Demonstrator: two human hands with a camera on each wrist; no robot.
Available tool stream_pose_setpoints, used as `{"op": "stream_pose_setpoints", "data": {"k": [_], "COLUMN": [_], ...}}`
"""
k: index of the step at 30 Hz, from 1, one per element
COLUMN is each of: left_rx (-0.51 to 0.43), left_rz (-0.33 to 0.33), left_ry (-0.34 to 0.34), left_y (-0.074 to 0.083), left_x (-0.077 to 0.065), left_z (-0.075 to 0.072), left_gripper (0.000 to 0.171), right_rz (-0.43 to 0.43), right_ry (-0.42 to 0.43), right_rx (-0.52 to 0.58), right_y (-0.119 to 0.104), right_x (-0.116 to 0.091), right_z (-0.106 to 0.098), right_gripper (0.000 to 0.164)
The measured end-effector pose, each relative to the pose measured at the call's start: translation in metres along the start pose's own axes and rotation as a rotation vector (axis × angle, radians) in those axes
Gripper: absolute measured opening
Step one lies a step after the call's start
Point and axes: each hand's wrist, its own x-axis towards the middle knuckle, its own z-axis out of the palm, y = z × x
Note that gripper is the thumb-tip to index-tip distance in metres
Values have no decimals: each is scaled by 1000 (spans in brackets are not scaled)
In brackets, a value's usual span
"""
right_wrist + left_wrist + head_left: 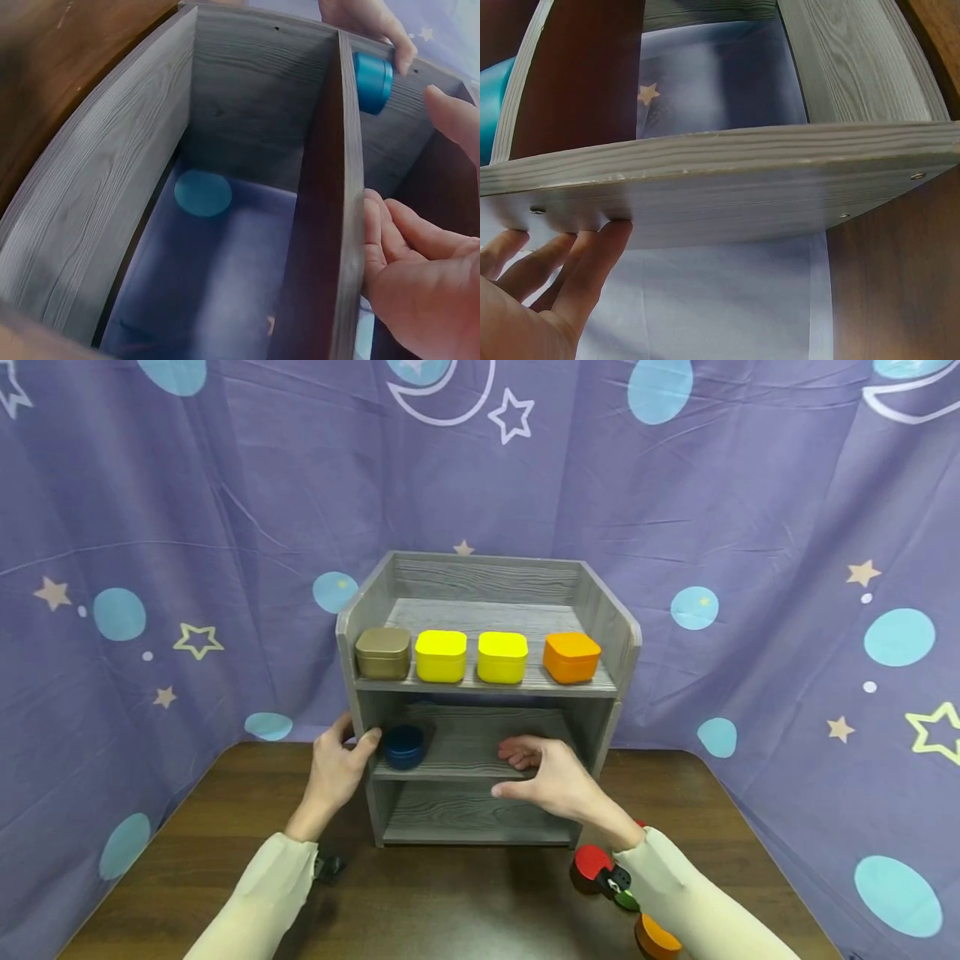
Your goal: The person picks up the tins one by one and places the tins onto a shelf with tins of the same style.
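A grey wood-grain shelf [480,811] stands upright on the table. My left hand [337,766] holds its left side panel, thumb at the front edge and fingertips [615,229] against the outer face. Just inside that panel, a round blue tin [404,748] sits at the left of the middle level. My right hand [551,777] reaches into the right part of the same level, thumb apart from the bent fingers, with nothing between them. In the right wrist view its fingers [401,232] are right by the board under that level.
On the top level stand a bronze tin [383,654], two yellow tins [441,657] and an orange tin [572,658]. Red [592,862] and orange [657,937] round tins lie near my right forearm. A patterned purple cloth [480,485] hangs behind the wooden table [450,902].
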Motion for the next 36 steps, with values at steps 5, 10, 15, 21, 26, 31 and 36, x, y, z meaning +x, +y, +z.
{"op": "stream_pose_setpoints", "data": {"k": [5,10,15,21,26,31,36], "left_rx": [1,-6,-4,-4,7,3,-21], "left_rz": [-2,-3,-8,-9,-11,-9,-15], "left_ry": [5,-5,-8,-8,0,3,-12], "left_y": [-1,-1,1,2,1,0,1], "left_x": [0,0,0,0,0,0,-1], "left_z": [0,1,0,-1,-1,-2,-2], "left_gripper": [40,41,42,43,41,40,42], "right_rz": [-14,-6,-30,-74,-56,0,69], "right_ry": [12,21,24,7,37,74,97], "right_rx": [7,14,27,51,32,14,-7], "right_y": [7,14,22,34,50,70,98], "right_x": [-17,-36,-54,-76,-93,-106,-120], "right_z": [-15,-27,-39,-49,-56,-64,-72], "right_gripper": [59,59,55,50,50,53,59]}}
